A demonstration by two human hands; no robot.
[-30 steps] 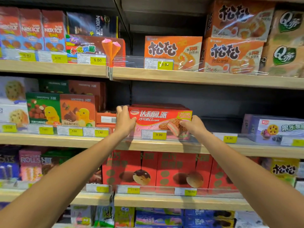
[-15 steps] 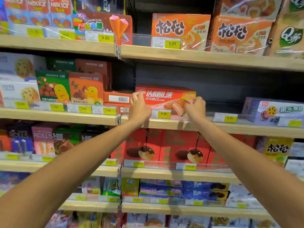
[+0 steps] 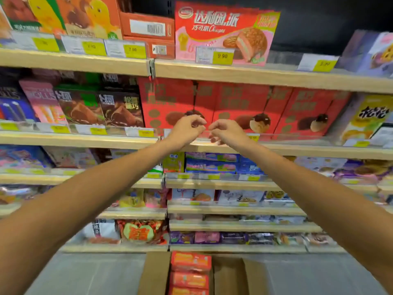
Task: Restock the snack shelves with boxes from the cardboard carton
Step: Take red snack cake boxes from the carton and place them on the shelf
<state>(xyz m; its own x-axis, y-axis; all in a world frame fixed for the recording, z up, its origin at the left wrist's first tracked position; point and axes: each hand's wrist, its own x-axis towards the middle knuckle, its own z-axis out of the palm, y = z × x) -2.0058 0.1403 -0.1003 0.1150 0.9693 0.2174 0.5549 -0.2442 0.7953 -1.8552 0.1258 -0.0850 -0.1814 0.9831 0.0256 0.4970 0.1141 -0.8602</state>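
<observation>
Red-and-pink pie box (image 3: 225,33) stands upright on the upper shelf (image 3: 255,75). Left grip (image 3: 187,128) and right grip (image 3: 226,130) hang below it, loosely curled, holding nothing; the cardboard carton (image 3: 230,275) of red boxes (image 3: 190,271) is blurred and cut off at the bottom edge

1. A grey floor (image 3: 89,273) runs along the foot of the unit.
2. Pale wood-edged shelves (image 3: 74,62) rise in tiers.
3. A black back panel (image 3: 314,24) shows behind the top tier.
4. Yellow price tags (image 3: 222,56) line the front edges.
</observation>
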